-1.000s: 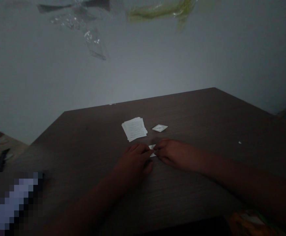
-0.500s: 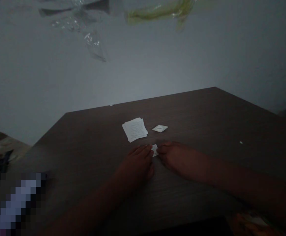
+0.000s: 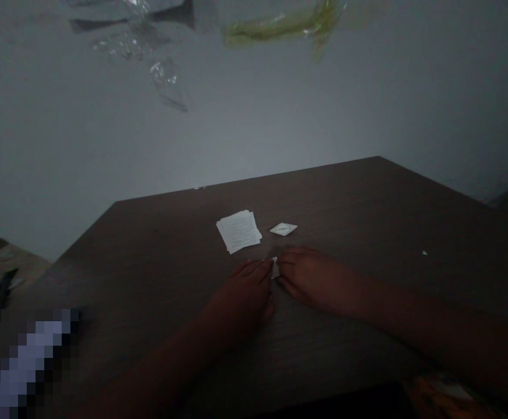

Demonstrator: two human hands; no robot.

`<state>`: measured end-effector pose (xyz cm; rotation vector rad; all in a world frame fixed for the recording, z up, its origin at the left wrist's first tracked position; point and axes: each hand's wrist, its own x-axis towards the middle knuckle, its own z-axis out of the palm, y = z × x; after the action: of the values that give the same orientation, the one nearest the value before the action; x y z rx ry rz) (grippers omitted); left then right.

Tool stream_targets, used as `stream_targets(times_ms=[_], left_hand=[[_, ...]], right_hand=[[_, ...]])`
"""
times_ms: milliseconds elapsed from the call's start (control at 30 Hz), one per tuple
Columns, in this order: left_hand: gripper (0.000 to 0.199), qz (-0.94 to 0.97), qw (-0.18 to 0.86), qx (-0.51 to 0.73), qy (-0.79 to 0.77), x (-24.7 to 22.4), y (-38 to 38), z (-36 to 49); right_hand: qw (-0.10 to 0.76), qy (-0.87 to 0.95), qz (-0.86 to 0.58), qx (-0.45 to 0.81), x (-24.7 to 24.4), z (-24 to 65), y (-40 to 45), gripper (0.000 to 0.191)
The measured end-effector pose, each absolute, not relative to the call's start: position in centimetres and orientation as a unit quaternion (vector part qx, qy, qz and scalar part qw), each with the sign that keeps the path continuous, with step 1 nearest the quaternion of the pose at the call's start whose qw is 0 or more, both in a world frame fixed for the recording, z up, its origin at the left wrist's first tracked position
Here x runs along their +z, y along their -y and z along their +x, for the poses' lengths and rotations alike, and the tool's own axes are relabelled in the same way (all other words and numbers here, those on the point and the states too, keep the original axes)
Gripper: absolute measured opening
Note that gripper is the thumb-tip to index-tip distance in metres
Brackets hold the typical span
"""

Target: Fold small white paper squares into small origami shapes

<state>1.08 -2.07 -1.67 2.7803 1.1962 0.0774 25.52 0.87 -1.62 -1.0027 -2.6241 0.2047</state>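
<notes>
A small piece of white paper (image 3: 275, 268) lies on the table, mostly covered by my fingers. My left hand (image 3: 245, 292) is closed over its left side, fingers together and pressed down. From the other side, my right hand (image 3: 312, 278) grips the paper's right edge with its fingertips. Only a narrow strip shows between the two hands; the dim light hides how it is folded. Just beyond the hands sits a folded white paper diamond (image 3: 284, 229). To its left is a stack of square printed paper sheets (image 3: 238, 231).
The dark wooden table (image 3: 170, 233) meets a pale wall (image 3: 254, 116) at the back. A tiny white scrap (image 3: 425, 253) lies toward the right. Clear and yellow plastic pieces (image 3: 275, 29) are on the wall. A blurred-out object (image 3: 27, 361) is at lower left.
My right hand has shifted slightly left, closer to my left hand, so less of the small paper shows. The stack and the folded diamond stay in place.
</notes>
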Motion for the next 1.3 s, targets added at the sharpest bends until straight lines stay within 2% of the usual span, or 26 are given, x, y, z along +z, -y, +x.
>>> stream_targets(times_ms=[167,467,767,933,1067,1300], left_hand=[[0.052,0.919,0.066,0.024,-0.387,-1.3,2.2,1.0],[0.060,0.920,0.058,0.037,-0.386,-1.9,2.6,1.0],[0.032,0.918,0.067,0.060,-0.386,-0.9,2.8,1.1],[0.047,0.906,0.037,0.040,-0.420,-1.4,2.8,1.3],[0.053,0.898,0.026,0.047,-0.436,-2.8,3.1,1.6],[0.067,0.901,0.043,0.057,-0.429,-4.3,3.3,1.7]], right_hand=[[0.121,0.918,-0.370,0.074,-1.7,25.0,-0.6,0.024],[0.092,0.911,-0.401,0.003,-4.4,25.0,-0.2,0.052],[0.063,0.919,-0.385,0.059,-4.5,26.2,-2.1,0.071],[0.079,0.918,-0.385,0.060,-4.6,25.8,-0.5,0.068],[0.098,0.921,-0.375,0.028,-5.0,25.4,0.5,0.065],[0.041,0.912,-0.407,0.040,-3.5,25.2,0.4,0.072]])
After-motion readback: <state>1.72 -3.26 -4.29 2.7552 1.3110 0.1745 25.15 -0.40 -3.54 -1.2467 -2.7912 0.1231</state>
